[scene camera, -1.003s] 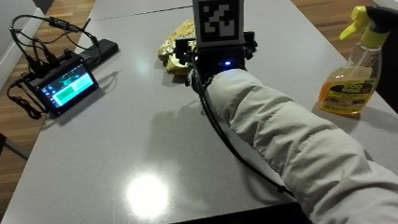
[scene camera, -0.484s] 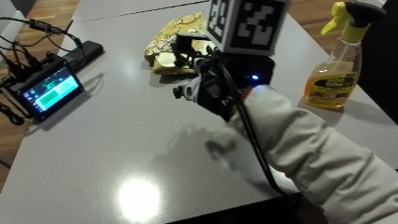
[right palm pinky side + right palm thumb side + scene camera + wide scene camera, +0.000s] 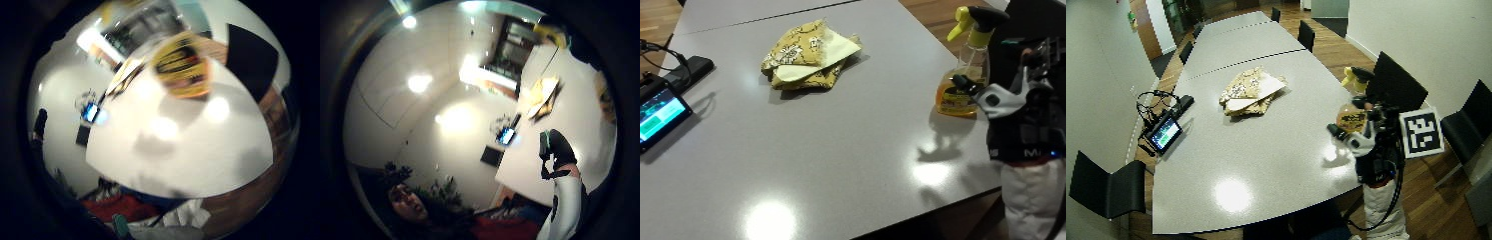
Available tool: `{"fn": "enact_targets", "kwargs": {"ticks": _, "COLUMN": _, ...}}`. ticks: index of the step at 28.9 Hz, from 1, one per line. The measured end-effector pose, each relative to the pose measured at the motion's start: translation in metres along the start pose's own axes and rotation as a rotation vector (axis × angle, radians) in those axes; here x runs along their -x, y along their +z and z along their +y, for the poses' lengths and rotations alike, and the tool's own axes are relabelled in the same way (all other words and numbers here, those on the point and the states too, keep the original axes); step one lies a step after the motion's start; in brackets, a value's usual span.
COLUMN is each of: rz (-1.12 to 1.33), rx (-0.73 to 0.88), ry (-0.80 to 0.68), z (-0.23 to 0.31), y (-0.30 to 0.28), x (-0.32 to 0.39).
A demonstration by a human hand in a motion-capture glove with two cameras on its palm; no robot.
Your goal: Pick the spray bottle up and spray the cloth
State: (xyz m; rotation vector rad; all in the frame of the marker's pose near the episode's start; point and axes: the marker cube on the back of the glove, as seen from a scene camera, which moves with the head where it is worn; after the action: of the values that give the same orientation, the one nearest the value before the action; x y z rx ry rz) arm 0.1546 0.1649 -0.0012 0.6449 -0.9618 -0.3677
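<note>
Though crumpled, patterned yellow cloth, glossy table.

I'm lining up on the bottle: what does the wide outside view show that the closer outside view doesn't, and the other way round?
Only the wide outside view shows the black chairs round the table and the second table beyond it. Only the closer outside view shows detail: the spray bottle's yellow trigger and black nozzle, and the cloth's floral pattern with a pale patch. Both show the gloved right hand beside the bottle near the table's edge, the cloth lying well apart from them, and the lit screen device.
</note>
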Motion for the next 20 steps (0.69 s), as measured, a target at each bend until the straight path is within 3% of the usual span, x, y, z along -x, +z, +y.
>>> {"fn": "enact_targets", "kwargs": {"ticks": 3, "rz": -0.115, "rx": -0.164, "ry": 0.189, "z": -0.014, "y": -0.016, "x": -0.036}}
{"fn": "enact_targets", "kwargs": {"ticks": 6, "rz": -0.142, "rx": -0.171, "ry": 0.27, "z": -0.039, "y": -0.019, "x": -0.071}}
{"fn": "enact_targets", "kwargs": {"ticks": 15, "rz": -0.163, "rx": -0.259, "ry": 0.285, "z": -0.056, "y": -0.028, "x": -0.142}}
{"fn": "enact_targets", "kwargs": {"ticks": 20, "rz": -0.021, "rx": -0.332, "ry": 0.255, "z": -0.059, "y": -0.036, "x": -0.146}}
